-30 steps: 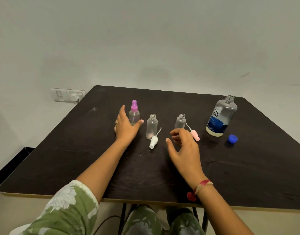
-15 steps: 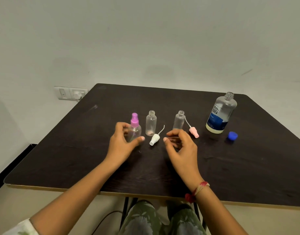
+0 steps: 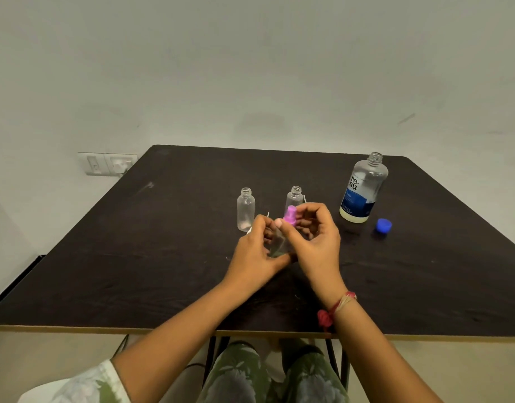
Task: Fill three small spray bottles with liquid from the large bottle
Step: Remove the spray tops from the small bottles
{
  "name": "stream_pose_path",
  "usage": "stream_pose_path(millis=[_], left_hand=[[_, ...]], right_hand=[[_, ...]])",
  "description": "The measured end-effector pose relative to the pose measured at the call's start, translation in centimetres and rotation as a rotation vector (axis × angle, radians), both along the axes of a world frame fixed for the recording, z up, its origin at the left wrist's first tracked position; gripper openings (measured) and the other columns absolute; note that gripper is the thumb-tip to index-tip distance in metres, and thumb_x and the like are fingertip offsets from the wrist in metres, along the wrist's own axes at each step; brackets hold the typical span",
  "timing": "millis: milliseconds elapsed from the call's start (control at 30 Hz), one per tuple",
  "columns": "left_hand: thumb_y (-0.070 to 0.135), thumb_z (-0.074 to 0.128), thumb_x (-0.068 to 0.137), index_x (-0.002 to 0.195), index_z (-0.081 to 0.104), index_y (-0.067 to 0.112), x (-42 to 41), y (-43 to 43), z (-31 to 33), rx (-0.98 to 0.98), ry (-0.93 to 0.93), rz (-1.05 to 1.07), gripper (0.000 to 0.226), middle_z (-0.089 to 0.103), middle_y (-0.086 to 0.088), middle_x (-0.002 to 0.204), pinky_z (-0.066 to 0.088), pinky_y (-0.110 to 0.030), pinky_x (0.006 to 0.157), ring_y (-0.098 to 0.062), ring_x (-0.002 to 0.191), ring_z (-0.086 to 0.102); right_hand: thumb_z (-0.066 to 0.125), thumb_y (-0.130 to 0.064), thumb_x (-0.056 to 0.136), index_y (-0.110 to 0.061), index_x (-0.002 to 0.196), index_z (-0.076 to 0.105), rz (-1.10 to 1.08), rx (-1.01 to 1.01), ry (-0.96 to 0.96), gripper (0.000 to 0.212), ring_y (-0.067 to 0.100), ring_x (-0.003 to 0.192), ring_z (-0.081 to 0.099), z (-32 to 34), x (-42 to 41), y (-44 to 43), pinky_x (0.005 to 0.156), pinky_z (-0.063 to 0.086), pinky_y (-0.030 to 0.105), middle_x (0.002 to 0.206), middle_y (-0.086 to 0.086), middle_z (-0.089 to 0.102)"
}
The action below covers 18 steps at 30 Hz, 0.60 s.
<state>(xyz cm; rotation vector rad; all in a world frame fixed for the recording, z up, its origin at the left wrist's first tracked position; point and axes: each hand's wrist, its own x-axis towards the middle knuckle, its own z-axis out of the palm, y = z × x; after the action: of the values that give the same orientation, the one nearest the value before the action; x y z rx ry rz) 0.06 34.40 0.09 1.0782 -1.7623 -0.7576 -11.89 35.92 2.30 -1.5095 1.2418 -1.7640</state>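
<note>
Head view: a seated person works at a dark table [image 3: 163,242], holding one small spray bottle [image 3: 279,242] up off the surface between both hands. The left hand [image 3: 256,251] has its fingers curled round the clear body, apparently to steady it. The right hand [image 3: 317,242] pinches the purple spray top [image 3: 290,215] between thumb and fingers, a grip that suits twisting the top off so the bottle can take liquid.

Just beyond the hands stand two more small bottles, one to the left [image 3: 245,209] and one partly hidden behind the purple top [image 3: 295,196]. Both are upright with open necks, and look ready for filling; how much, if anything, is in them cannot be told. A thin white tube [image 3: 268,213] shows between them, though the part it belongs to is hidden by the left hand.

The large bottle [image 3: 362,190] stands upright at the right rear of the table, well apart from the hands, uncapped and with a band of pale liquid at its base. Its blue cap [image 3: 383,226] lies just beside it, on the near right.

A red thread band [image 3: 334,309] circles the right wrist, and a wall socket [image 3: 110,164] sits behind the table's far left corner. Pouring appears not yet begun.
</note>
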Motion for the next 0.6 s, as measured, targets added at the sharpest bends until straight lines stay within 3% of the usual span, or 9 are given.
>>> stream_pose_path(millis=[133, 333, 467, 600], left_hand=[[0.027, 0.076, 0.070, 0.097, 0.044, 0.020, 0.0, -0.2, -0.3, -0.034, -0.069, 0.023, 0.043, 0.061, 0.009, 0.083, 0.048, -0.021, 0.058, -0.003, 0.067, 0.059], [0.031, 0.076, 0.070, 0.097, 0.042, 0.023, -0.1, -0.6, -0.6, 0.009, -0.113, 0.075, 0.044, 0.064, 0.006, 0.088, 0.052, -0.027, 0.064, -0.008, 0.076, 0.064], [0.029, 0.076, 0.072, 0.099, 0.042, 0.023, -0.1, -0.8, -0.9, 0.008, -0.111, 0.073, 0.043, 0.066, 0.007, 0.091, 0.054, -0.031, 0.068, -0.008, 0.077, 0.064], [0.023, 0.073, 0.077, 0.101, 0.042, 0.022, -0.1, -1.0, -1.1, 0.002, -0.118, 0.052, 0.039, 0.067, 0.007, 0.091, 0.055, -0.040, 0.071, -0.009, 0.078, 0.066]], right_hand=[[0.082, -0.015, 0.071, -0.026, 0.090, 0.058, -0.008, 0.009, 0.005, 0.033, 0.017, 0.085, 0.066, -0.5, 0.1, -0.6, 0.080, 0.056, 0.036, 0.090, 0.001, 0.066], [0.083, -0.011, 0.069, -0.021, 0.088, 0.061, 0.021, 0.021, -0.023, 0.031, 0.012, 0.081, 0.068, -0.8, 0.0, -1.6, 0.075, 0.056, 0.027, 0.085, -0.003, 0.068], [0.075, -0.004, 0.077, -0.017, 0.098, 0.065, 0.085, 0.009, 0.027, 0.026, 0.006, 0.086, 0.067, -1.3, -0.4, -1.7, 0.079, 0.053, 0.021, 0.086, -0.013, 0.068], [0.069, -0.009, 0.084, -0.014, 0.110, 0.063, 0.078, -0.041, 0.125, 0.027, 0.009, 0.099, 0.063, -1.7, -0.5, -1.2, 0.086, 0.052, 0.024, 0.102, -0.010, 0.064]])
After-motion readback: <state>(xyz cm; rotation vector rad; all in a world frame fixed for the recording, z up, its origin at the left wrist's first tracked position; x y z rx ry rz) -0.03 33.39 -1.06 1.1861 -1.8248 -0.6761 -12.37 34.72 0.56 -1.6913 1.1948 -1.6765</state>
